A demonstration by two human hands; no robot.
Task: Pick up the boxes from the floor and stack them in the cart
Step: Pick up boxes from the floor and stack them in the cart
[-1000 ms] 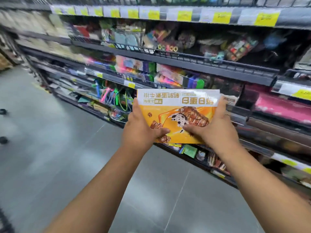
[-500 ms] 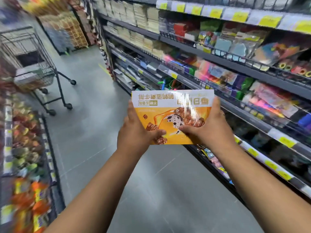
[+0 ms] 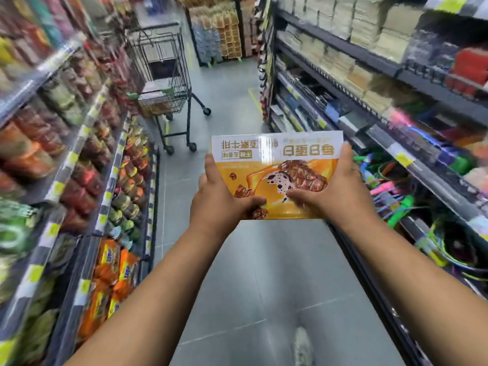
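1. The box [image 3: 298, 180] has upside-down Chinese print on its white band, with large "每日蛋白" at the right.
2. At the left of the band "素牛排" reads; glare hides the neighbouring characters.
3. Print on the yellow shelf tags [image 3: 404, 158] and the orange packets [image 3: 108, 256] is too blurred to read.

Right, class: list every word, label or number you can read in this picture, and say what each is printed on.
"每日蛋白": upside down on the box, right part of its white band.
"素牛排": upside down on the same band, left part; the characters before it are lost in glare.
Small framed label below that: too blurred.
Shelf price tags: unreadable.
Orange packets: print blurred.
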